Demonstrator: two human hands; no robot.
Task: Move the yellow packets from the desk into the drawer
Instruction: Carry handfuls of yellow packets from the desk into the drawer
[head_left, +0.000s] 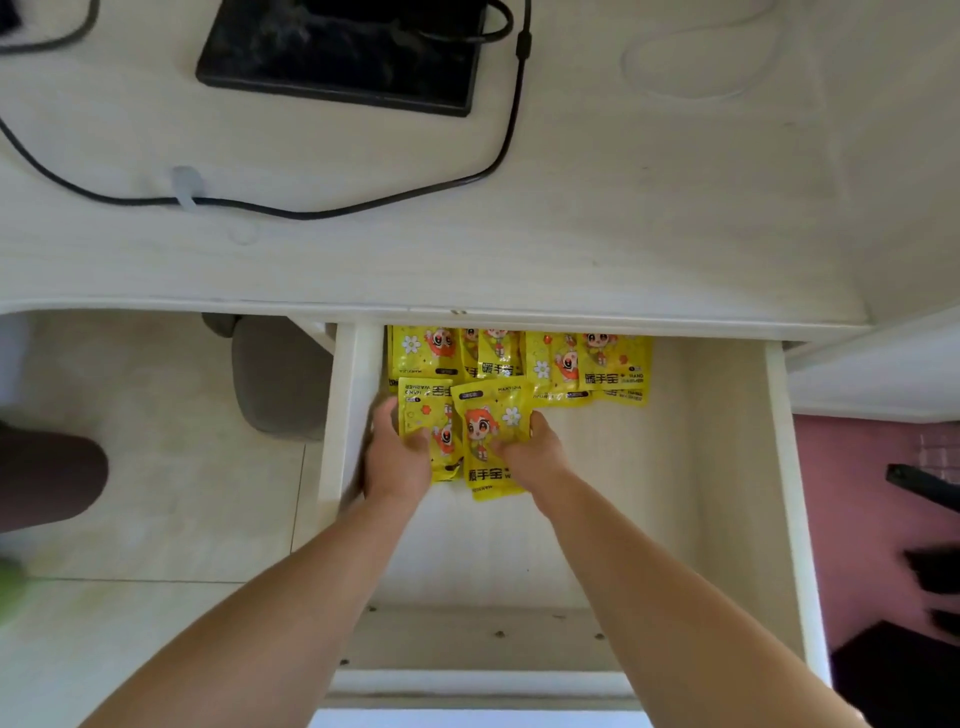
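Note:
The white drawer (779, 467) is pulled out below the desk edge. Several yellow packets (519, 358) with a cartoon figure lie in a row at its back, partly under the desk top. In front of them lie two more. My left hand (397, 457) grips the left yellow packet (423, 410) near the drawer's left wall. My right hand (527, 452) grips the larger yellow packet (491, 415) beside it. Both packets rest on or just above the drawer floor, overlapping slightly. No yellow packet shows on the desk top (623, 208).
A black tablet (343, 47) and a black cable (311, 210) lie on the desk's far part. A grey stool (275, 379) stands left of the drawer on the tiled floor. Dark objects on a pink surface (857, 493) sit to the right. The drawer's right half is bare.

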